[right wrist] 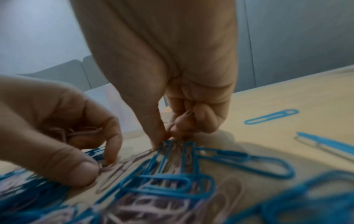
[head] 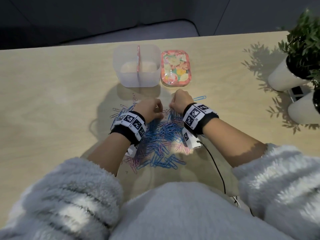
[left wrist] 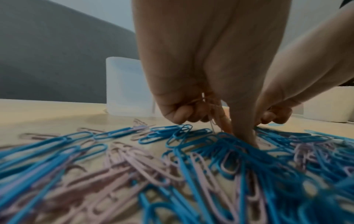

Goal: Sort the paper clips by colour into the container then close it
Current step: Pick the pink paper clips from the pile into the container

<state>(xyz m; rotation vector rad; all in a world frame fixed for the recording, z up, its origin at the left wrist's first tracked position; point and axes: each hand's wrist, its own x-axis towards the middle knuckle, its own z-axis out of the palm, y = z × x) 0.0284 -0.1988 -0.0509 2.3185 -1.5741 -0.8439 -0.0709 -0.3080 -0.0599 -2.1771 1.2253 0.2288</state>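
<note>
- sorting barely begun, by the look of it: both halves of the clear container (head: 136, 66) bare, lid (head: 176, 68) flat just to the right of the container, mixed pile of blue and pink clips (head: 162, 135) on the table (head: 52, 92) on the near side of the container.
- left hand (head: 151, 108) down at the pile's far edge, near the container; fingers curled round a small bunch of pink clips (right wrist: 76, 131), thumb and forefinger pressing on another.
- right hand (head: 181, 100) just beside it, fingers curled in, thumb and forefinger pinching at a thin clip; colour hard to tell.
- best to keep to one colour per hand, likely pink here.
- lift each clip straight up and shake off any hooked blue one.
- carry a modest bunch only, then drop all of it on one side of the pink divider (head: 138, 58).
- stray blue clip (head: 200, 97) right of the pile, near the lid: not to be forgotten.
</note>
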